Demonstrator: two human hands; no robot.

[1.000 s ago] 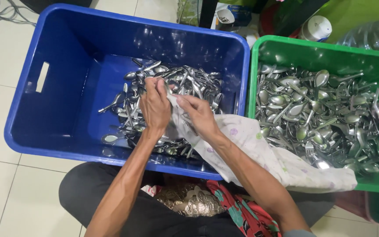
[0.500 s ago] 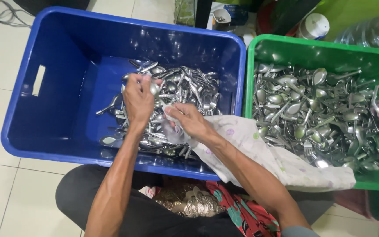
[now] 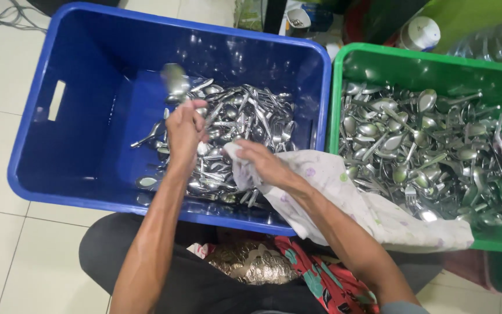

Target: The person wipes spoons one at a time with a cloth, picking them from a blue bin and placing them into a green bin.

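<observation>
Closed around the handle of a metal spoon (image 3: 175,81), the left hand (image 3: 184,131) holds it upright over the blue plastic crate (image 3: 76,64), the bowl of the spoon raised above the fingers and blurred. The spoon is silver-coloured and shiny, with an oval bowl; its handle is hidden inside the fist. The right hand (image 3: 265,166) lies just beside it, fingers folded onto a pale patterned cloth (image 3: 373,212), gripping one bunched end of it over the cutlery.

Below both hands, a heap of silver spoons and forks (image 3: 245,125) fills the right half of the blue crate's floor, the pieces lying crossed over one another at all angles. The left half of that crate shows bare blue bottom, and a slot handle is cut into its left wall.

The cloth trails from the right hand across the rim between the two crates and drapes over the near edge of the green plastic crate (image 3: 431,64), which stands touching the blue one on its right. A second heap of spoons and forks (image 3: 425,145) covers most of the green crate's floor. Both forearms reach in over the blue crate's near wall. Pale floor tiles (image 3: 1,232) surround the crates.
</observation>
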